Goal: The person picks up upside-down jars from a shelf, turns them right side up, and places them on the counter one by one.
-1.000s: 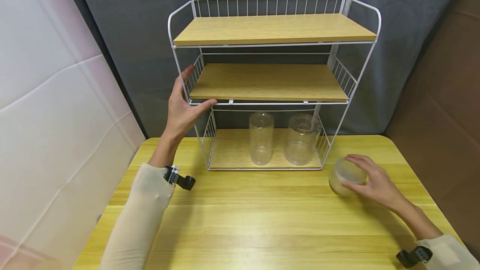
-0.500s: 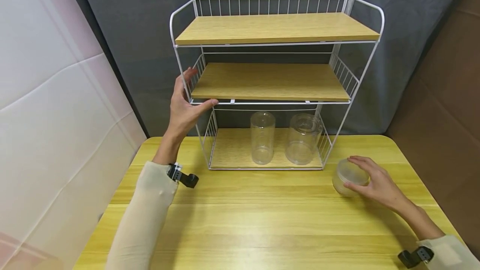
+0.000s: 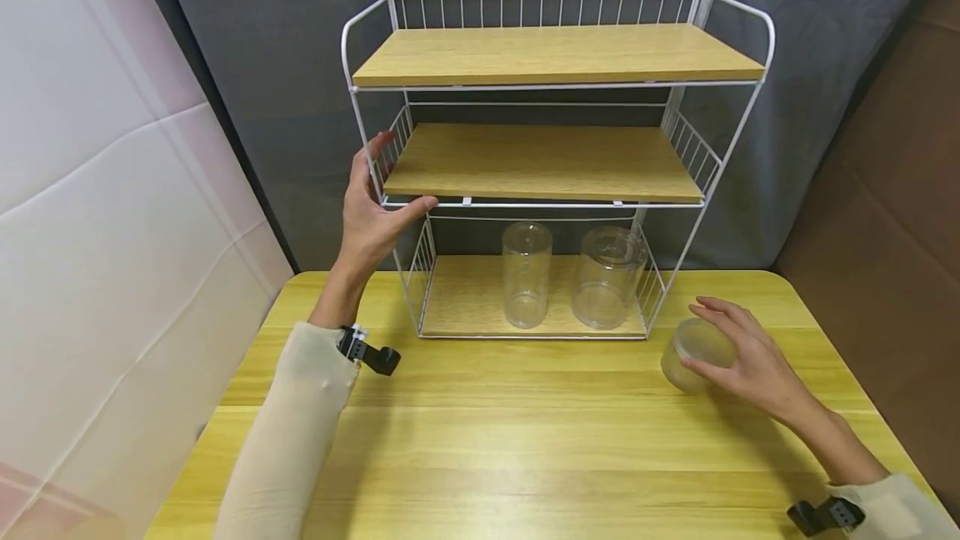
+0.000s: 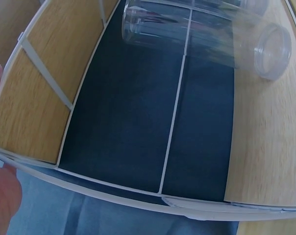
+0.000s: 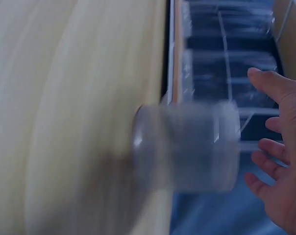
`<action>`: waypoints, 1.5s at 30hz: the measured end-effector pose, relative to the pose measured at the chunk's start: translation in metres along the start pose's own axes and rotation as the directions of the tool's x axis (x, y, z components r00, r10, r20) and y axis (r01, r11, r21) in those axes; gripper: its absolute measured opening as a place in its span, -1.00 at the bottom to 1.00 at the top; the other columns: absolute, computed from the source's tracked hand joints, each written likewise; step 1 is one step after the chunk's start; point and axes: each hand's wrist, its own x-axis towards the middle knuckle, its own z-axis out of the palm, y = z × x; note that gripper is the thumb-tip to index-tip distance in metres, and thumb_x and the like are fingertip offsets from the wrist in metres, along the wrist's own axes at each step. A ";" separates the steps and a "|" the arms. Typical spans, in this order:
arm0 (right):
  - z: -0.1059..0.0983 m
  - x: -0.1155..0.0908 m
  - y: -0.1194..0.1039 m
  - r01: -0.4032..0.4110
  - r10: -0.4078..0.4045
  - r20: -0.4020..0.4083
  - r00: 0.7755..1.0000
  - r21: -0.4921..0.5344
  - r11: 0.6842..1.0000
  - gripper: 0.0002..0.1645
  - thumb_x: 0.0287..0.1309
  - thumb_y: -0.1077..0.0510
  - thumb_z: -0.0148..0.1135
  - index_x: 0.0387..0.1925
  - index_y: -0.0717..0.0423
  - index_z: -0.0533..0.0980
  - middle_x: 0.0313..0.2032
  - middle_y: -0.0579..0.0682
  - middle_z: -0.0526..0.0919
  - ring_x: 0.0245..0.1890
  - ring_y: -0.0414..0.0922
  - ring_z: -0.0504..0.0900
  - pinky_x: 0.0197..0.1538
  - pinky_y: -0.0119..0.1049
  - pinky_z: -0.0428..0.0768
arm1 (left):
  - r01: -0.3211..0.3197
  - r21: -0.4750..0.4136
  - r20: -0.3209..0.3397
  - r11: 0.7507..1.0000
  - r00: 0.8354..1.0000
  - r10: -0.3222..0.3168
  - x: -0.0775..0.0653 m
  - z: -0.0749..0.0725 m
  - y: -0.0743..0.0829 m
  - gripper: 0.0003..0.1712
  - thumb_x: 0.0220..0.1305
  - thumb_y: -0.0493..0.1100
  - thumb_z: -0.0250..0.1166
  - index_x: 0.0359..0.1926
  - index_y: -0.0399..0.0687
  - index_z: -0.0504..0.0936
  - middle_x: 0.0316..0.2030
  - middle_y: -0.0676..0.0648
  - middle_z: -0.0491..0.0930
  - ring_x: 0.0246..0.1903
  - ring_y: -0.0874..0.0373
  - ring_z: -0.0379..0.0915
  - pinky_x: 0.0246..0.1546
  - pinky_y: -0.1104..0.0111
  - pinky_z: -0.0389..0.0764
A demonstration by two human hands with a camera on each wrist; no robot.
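My left hand (image 3: 367, 219) grips the left upright of a white wire shelf rack (image 3: 540, 205) at the middle tier, thumb along the front rail and fingers round the side. In the left wrist view only bits of that hand show. A short clear jar with a frosted lid (image 3: 697, 354) stands on the table right of the rack. Just beside and above it is my right hand (image 3: 750, 365), fingers spread. In the right wrist view, a gap separates those fingers (image 5: 271, 169) from the jar. A tall clear jar (image 3: 527, 275) and a wider clear jar (image 3: 609, 277) stand on the bottom shelf.
The rack has three wooden shelves, with the top one (image 3: 558, 52) edged by a wire rail. It stands at the back of the yellow wooden table (image 3: 495, 432). A grey curtain (image 3: 285, 65) hangs behind, with a brown panel (image 3: 877, 173) to the right.
My right hand's fingers have spread and come away from the short jar. My left hand keeps its grip on the rack, and the jars on the bottom shelf stay put.
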 end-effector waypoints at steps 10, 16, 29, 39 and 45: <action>0.009 0.037 -0.046 0.161 -0.160 -0.022 0.987 0.092 0.983 0.02 0.29 -0.45 0.30 0.40 0.27 0.50 0.31 0.31 0.53 0.29 0.21 0.50 0.48 -0.61 0.20 | -0.007 -0.015 -0.001 1.000 1.000 0.006 0.001 0.000 -0.004 0.11 -0.01 -0.60 0.51 0.55 -0.48 0.17 0.53 -0.39 0.19 0.57 -0.05 0.10 0.61 0.10 0.19; 0.017 0.055 -0.063 0.145 -0.144 -0.019 0.989 0.081 0.986 0.03 0.09 -0.15 0.64 0.43 0.29 0.45 0.37 0.27 0.50 0.34 0.28 0.47 0.52 -0.58 0.14 | -0.012 -0.022 -0.002 1.000 1.000 0.012 0.000 0.003 -0.006 0.08 -0.01 -0.64 0.48 0.54 -0.47 0.18 0.54 -0.36 0.19 0.58 -0.01 0.08 0.61 0.10 0.19; 0.047 0.108 -0.093 -0.077 0.069 0.053 0.996 0.184 0.980 0.15 0.02 0.06 0.69 0.56 0.23 0.29 0.49 0.26 0.37 0.45 0.29 0.39 0.41 0.40 0.39 | -0.027 -0.023 -0.010 0.999 1.000 0.026 0.000 0.002 -0.005 0.07 -0.02 -0.66 0.47 0.52 -0.51 0.18 0.53 -0.41 0.19 0.59 -0.03 0.06 0.61 0.06 0.18; 0.077 0.149 -0.115 -0.198 0.179 0.096 0.979 0.271 0.942 0.24 0.04 -0.03 0.68 0.62 0.16 0.19 0.45 0.30 0.41 0.33 0.33 0.52 0.34 0.30 0.53 | -0.027 -0.027 -0.005 0.999 1.000 0.027 0.000 0.001 -0.006 0.09 -0.01 -0.66 0.47 0.53 -0.51 0.16 0.53 -0.43 0.18 0.60 -0.03 0.05 0.62 0.00 0.14; 0.091 0.161 -0.123 -0.248 0.219 0.130 0.967 0.288 0.925 0.28 0.06 -0.07 0.67 0.64 0.17 0.13 0.48 0.29 0.36 0.37 0.29 0.50 0.38 0.15 0.55 | -0.023 -0.011 -0.008 1.000 1.000 0.023 -0.001 0.001 -0.007 0.09 0.00 -0.65 0.47 0.54 -0.51 0.15 0.53 -0.43 0.18 0.59 -0.03 0.05 0.62 0.06 0.16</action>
